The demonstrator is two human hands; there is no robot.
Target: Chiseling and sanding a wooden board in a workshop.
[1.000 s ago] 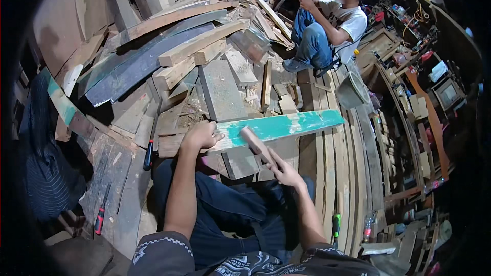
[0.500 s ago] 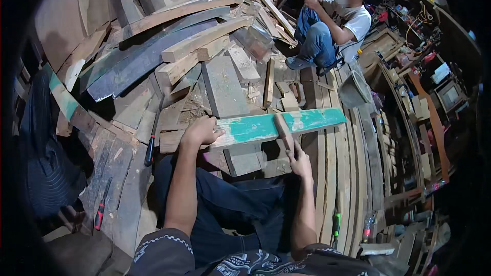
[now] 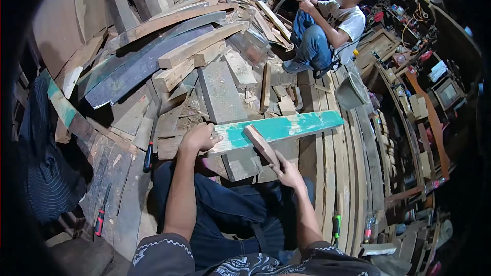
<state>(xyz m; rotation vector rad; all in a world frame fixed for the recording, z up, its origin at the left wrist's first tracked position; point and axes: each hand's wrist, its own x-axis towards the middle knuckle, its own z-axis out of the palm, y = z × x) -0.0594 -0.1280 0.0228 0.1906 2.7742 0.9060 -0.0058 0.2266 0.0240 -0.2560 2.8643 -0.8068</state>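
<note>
Teal-painted wooden plank (image 3: 279, 129) lies across the floor boards before the seated person, its near end pinned under the curled left hand (image 3: 200, 137). To the right, the right hand (image 3: 287, 171) grips a short wooden block (image 3: 261, 144) resting on the plank, seemingly mid-rubbing; a firm, steady hold matters next.

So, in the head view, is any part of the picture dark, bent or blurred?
Head view: the rim is black, and straight planks bend near it; light falls on the middle, so the green-painted board and both hands, left hand and right hand, look sharp; only the face of the seated person is blurred.
</note>
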